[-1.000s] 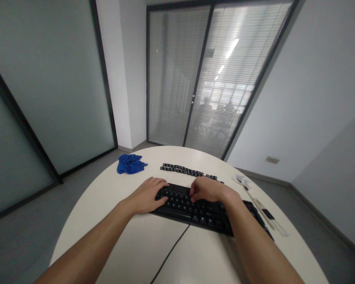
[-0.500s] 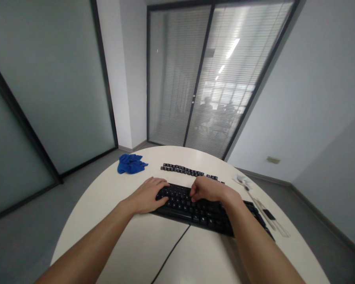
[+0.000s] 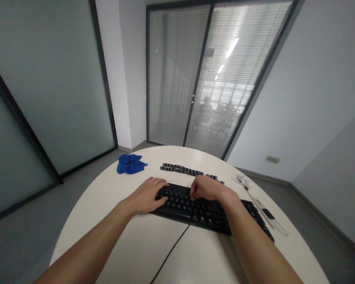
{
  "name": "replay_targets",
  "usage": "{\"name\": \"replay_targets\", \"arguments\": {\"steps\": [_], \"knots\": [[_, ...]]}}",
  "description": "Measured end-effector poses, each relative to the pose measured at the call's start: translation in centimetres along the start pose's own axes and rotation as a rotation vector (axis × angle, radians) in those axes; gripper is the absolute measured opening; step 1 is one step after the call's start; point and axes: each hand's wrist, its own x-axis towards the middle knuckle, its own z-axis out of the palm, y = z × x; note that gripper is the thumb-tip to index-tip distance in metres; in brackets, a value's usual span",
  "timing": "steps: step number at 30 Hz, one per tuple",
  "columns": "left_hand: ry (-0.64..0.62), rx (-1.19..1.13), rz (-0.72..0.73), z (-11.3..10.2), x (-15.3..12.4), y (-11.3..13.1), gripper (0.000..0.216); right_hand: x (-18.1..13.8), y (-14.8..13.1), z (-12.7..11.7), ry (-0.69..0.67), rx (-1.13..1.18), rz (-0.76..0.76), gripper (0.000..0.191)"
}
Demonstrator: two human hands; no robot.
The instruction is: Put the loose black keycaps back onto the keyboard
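A black keyboard [image 3: 177,213] lies on the round table, its cable leaving from the edge nearest me. My left hand [image 3: 149,195] holds the keyboard's left end, the thumb on the near part and the fingers along the far corner. Over the middle keys, my right hand [image 3: 205,188] is closed in a pinch with its fingertips down at the keys. Whatever sits between those fingertips is hidden or too small to name. Beyond the keyboard, loose black keycaps [image 3: 182,169] lie in rows; my right hand is close to the row's right part.
A crumpled blue cloth [image 3: 130,163] lies at the table's far left. On the right are thin sticks with a dark part [image 3: 268,213] and a small whitish item [image 3: 242,180]. The black cable [image 3: 171,252] runs toward me across the pale table [image 3: 124,252].
Almost nothing differs. Both hands keep their places on the keyboard, and the whole view has shifted only very slightly.
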Motion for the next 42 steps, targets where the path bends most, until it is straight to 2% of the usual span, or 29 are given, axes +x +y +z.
{"name": "replay_targets", "arguments": {"steps": [7,14,19,22,25,27,33,38,42], "knots": [[-0.004,0.006,-0.003,-0.1,0.0,0.0,0.037,-0.4,-1.6,-0.1,0.041,-0.157,0.014,0.020],[-0.006,0.014,-0.004,0.1,-0.2,-0.5,0.038,0.4,-0.1,0.3,-0.037,-0.049,-0.024,0.019],[-0.022,0.015,-0.010,0.0,-0.2,-0.5,0.039,0.6,0.6,0.4,-0.042,-0.006,-0.072,0.018],[-0.029,0.009,-0.011,-0.2,-0.2,-0.3,0.040,0.4,1.6,-0.3,0.049,-0.019,-0.078,0.017],[-0.025,0.000,-0.010,-0.3,-0.2,-0.2,0.038,0.4,2.9,-1.1,0.292,-0.165,0.071,0.019],[-0.021,-0.003,-0.010,-0.2,-0.2,-0.2,0.038,0.6,3.8,-1.2,0.371,-0.243,0.138,0.022],[-0.017,-0.017,-0.006,-0.1,-0.2,-0.3,0.038,1.6,4.9,0.2,0.369,-0.348,0.093,0.029],[-0.016,-0.012,-0.012,-0.1,-0.1,-0.2,0.038,2.6,4.8,1.5,0.340,-0.348,0.086,0.030],[-0.010,-0.013,0.003,-0.1,-0.1,-0.2,0.037,2.7,4.5,1.6,0.347,-0.342,0.076,0.029]]}}
